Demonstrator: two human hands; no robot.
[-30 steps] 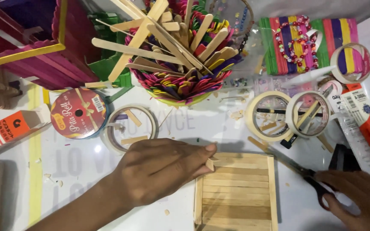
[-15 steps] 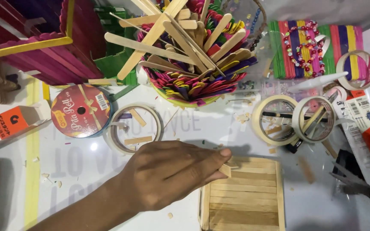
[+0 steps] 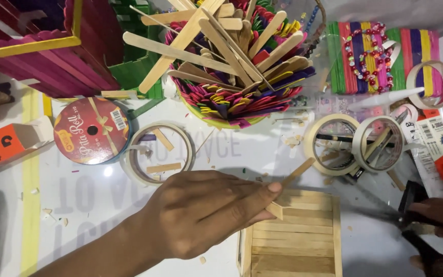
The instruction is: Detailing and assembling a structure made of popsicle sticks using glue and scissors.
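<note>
My left hand (image 3: 201,215) pinches a plain wooden craft stick (image 3: 294,174) between fingertips, holding it tilted over the far left corner of a flat square panel of glued wooden sticks (image 3: 293,241). My right hand (image 3: 439,215) sits at the lower right edge, closed on the black handles of a pair of scissors (image 3: 411,202), blades pointing left towards the panel. Part of the right hand is cut off by the frame.
A bowl of plain and coloured craft sticks (image 3: 237,66) stands at the back. Tape rolls (image 3: 157,154) (image 3: 355,143), a red ribbon spool (image 3: 92,131), an orange box (image 3: 3,143), a pink stick structure (image 3: 42,56), a coloured stick mat with beads (image 3: 380,56) and glue tubes (image 3: 437,149) surround the white table.
My left hand has lifted the stick's end up off the panel's far edge. My right hand with the scissors slid out to the right and then came back towards the panel.
</note>
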